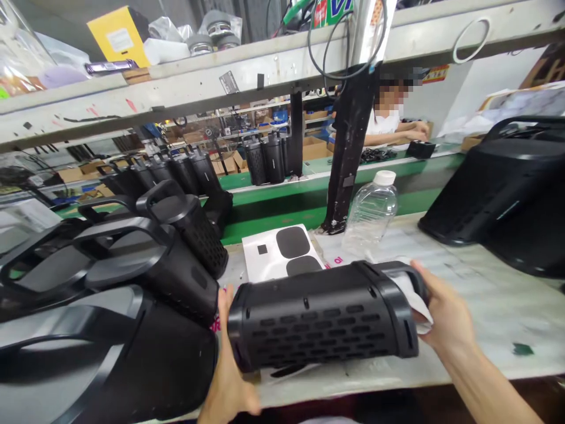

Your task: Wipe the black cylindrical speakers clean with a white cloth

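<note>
I hold a black speaker (324, 318) lying on its side at the worktop's (494, 306) near edge. My left hand (229, 377) cups its left end; my right hand (445, 318) grips its right end. A bottle (371, 212) stands behind.

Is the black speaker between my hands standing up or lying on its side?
Lying on its side. The speaker stretches lengthwise across the bench, left hand at one end, right hand at the other.
</note>
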A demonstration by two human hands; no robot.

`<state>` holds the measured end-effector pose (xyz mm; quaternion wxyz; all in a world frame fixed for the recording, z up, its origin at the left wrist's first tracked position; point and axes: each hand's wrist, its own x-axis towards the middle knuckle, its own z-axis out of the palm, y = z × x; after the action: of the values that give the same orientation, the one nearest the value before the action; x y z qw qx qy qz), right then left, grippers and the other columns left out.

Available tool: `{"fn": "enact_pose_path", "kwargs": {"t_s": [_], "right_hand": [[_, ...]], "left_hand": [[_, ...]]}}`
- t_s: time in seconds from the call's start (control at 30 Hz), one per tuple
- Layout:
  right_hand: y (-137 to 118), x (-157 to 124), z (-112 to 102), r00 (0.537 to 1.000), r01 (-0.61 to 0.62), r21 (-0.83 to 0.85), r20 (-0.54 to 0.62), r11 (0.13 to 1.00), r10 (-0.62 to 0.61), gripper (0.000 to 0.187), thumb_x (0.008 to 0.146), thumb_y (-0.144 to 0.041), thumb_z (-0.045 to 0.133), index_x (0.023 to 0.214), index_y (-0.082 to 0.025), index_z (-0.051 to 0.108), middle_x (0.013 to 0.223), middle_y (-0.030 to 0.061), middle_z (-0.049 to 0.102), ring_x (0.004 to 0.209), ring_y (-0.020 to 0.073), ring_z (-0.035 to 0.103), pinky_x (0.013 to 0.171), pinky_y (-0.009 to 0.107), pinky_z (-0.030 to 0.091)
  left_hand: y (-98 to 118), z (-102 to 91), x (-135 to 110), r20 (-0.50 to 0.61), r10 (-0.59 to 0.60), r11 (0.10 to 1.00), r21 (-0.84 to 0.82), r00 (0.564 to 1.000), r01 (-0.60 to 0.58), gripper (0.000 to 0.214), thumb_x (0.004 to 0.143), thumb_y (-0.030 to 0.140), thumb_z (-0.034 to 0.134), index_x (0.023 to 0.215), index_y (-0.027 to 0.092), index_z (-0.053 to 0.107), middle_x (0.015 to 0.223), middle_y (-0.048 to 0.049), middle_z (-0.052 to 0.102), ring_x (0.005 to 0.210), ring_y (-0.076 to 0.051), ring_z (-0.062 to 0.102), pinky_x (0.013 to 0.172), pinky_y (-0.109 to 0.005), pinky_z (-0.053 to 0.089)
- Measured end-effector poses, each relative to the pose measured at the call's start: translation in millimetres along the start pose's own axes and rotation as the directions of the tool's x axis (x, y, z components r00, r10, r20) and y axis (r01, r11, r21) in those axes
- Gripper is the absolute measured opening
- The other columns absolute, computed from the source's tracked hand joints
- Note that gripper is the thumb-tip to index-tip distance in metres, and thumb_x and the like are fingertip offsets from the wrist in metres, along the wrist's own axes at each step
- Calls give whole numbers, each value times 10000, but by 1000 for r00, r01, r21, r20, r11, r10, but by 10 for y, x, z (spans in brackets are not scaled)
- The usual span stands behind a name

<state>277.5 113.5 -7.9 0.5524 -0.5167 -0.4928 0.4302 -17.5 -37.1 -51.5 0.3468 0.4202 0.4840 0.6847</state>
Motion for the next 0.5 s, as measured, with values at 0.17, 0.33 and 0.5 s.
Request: {"fn": "enact_pose_path", "kwargs": {"t_s": [0.17,0.33,0.5], "right_hand": [[60,37,-16,958,210,106,-219,972,-184,376,972,-483,561,813,-142,572,639,-62,470,485,53,408,452,187,368],[101,195,257,942,273,102,-233,957,-243,580,851,-604,602,551,-216,293,518,-78,256,462,66,274,442,215,281],[47,354,204,982,151,-45,-110,988,-155,581,663,-750,619,520,-245,371,508,-33,357,470,115,340,423,283,323]], "left_hand": [[137,154,265,-186,-483,811,-464,856,356,911,702,860,546,1469,378,454,1452,-59,580,1352,-342,523,1086,-472,463],[145,353,418,-259,-387,868,-427,885,254,693,750,583,707,1383,339,563,1368,-12,647,1283,-249,584,1006,-299,501],[90,379,454,-223,-258,956,-196,940,216,584,802,523,700,1324,280,599,1326,-35,654,1243,-263,607,1041,-313,482]]}}
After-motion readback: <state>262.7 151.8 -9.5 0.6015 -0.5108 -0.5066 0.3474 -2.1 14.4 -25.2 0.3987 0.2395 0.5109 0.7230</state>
